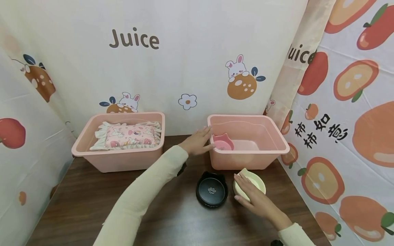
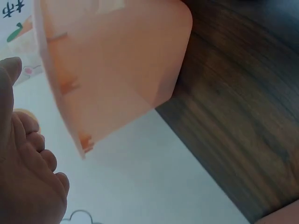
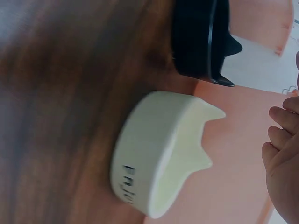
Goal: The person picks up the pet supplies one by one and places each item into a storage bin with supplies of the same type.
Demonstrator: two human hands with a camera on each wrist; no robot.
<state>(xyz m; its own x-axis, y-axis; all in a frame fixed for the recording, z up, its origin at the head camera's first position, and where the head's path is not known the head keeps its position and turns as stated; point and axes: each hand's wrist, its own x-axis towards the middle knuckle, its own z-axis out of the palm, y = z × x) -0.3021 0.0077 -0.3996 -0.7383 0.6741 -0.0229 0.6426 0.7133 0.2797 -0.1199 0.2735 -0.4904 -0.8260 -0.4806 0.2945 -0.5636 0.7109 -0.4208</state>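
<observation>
The left hand (image 1: pixel 197 142), loosely extended and holding nothing, is beside the left rim of a smooth pink plastic tub (image 1: pixel 246 161), a rounded rectangle with a cat-eared pink bowl (image 1: pixel 224 142) inside. The right hand (image 1: pixel 253 196), fingers nearly straight and likewise without a grip, hovers above a cream cat-eared bowl (image 1: pixel 258 181), round and thick-walled, with dark lettering on its side. Just beside it, a glossy black eared bowl (image 1: pixel 212 189) bears a paw print. Both sit on the dark wood-grain counter (image 1: pixel 172 212). Another tub (image 1: pixel 123 162) holds a ruffled, printed fabric pillow (image 1: pixel 130 135).
</observation>
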